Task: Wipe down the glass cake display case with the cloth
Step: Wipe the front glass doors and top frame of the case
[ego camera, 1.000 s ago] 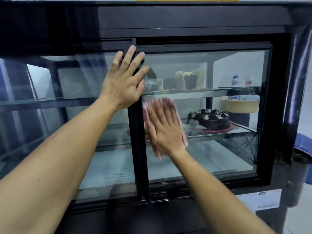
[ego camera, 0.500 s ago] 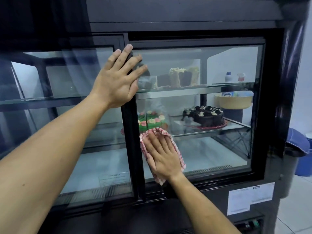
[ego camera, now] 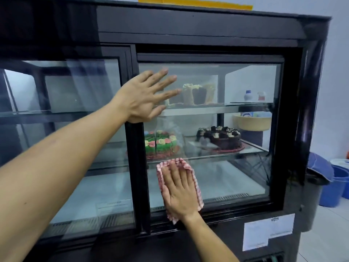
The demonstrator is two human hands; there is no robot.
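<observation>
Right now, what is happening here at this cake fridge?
A person is wiping the glass display case. The right hand presses a red-checked cloth flat against the lower part of the right glass door. The left hand, fingers spread, rests on the upper glass near the middle frame. Cakes sit on the shelves inside.

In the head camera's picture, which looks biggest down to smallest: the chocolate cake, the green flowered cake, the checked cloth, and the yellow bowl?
1. Red-and-white checked cloth, though it is nearest the camera.
2. Dark round chocolate cake and green cake with pink flowers: look alike, so unranked.
3. Pale yellow bowl, partly hidden.
</observation>
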